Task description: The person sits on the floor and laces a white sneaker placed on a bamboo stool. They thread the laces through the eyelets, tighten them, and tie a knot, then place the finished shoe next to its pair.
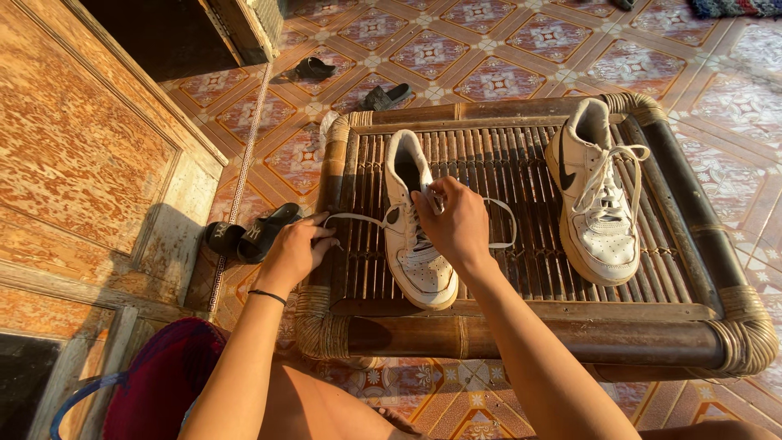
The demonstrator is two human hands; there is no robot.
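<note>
A white sneaker (419, 269) lies on a bamboo table (521, 310), heel away from me. My left hand (295, 251) pinches one end of its white shoelace (352, 217) and holds it stretched out to the left, over the table's edge. My right hand (456, 222) rests on the sneaker's tongue area, fingers closed on the lace near the top eyelets; a lace loop (507, 224) hangs to its right. A second white sneaker (599, 212) with a tied lace stands at the table's right side, untouched.
A wooden door (81, 179) stands at the left. Black sandals (248, 235) lie on the patterned tile floor beside the table, and more dark sandals (387, 96) lie farther back. A purple and blue basket (155, 383) sits at lower left.
</note>
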